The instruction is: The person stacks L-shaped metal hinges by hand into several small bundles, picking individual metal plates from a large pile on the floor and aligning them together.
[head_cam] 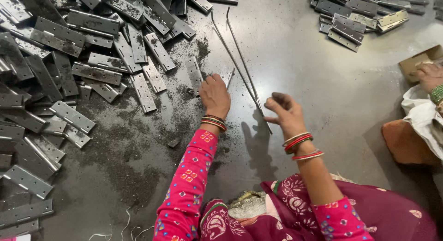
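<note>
Nearest me, my right hand (285, 112) hovers with its fingers loosely curled, thumb and forefinger pinching the near end of two thin metal rods (240, 61) that run away across the dark floor (295, 61). My left hand (215, 95) reaches farther, fingers bent down onto a steel hinge (194, 75); whether they grip it I cannot tell. Beyond lies the hinge pile (69, 61), and a second heap (355, 19) farther right.

Big pile of grey metal hinges (69, 84) fills left side of frame. Smaller hinge stack (355, 19) upper right. Dark metal filings (124, 162) on floor, lower left. Cardboard box (417, 61) at right edge w/ another person's hand (429, 75).
</note>
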